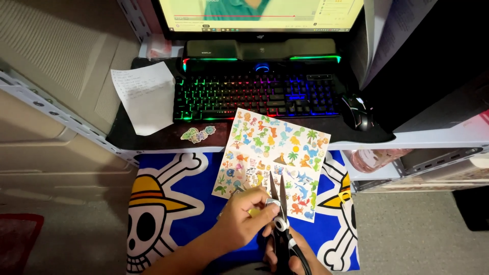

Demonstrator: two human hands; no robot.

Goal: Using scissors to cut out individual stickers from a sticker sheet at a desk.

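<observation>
Sticker sheet [272,153] colourful, animal-covered; left hand [244,216] pinching its edge; right hand [293,257] gripping scissors [281,224].

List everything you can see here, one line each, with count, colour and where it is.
sticker sheet: one, white with bright animal stickers, overhanging the desk edge above the hands
scissors: one, black and white, blades open over the sheet's lower edge
cut stickers: a small cluster, green and pastel, on the desk front
paper: one, white, handwritten, desk left
keyboard: one, black with rainbow backlight, desk centre
mouse: one, black, right of keyboard
speaker bar: one, black with green light, under the monitor
monitor: one, lit, at top
cloth: one, blue with skull print, below the desk
left hand: gripping the scissors by the pivot
right hand: on the scissor handles
</observation>
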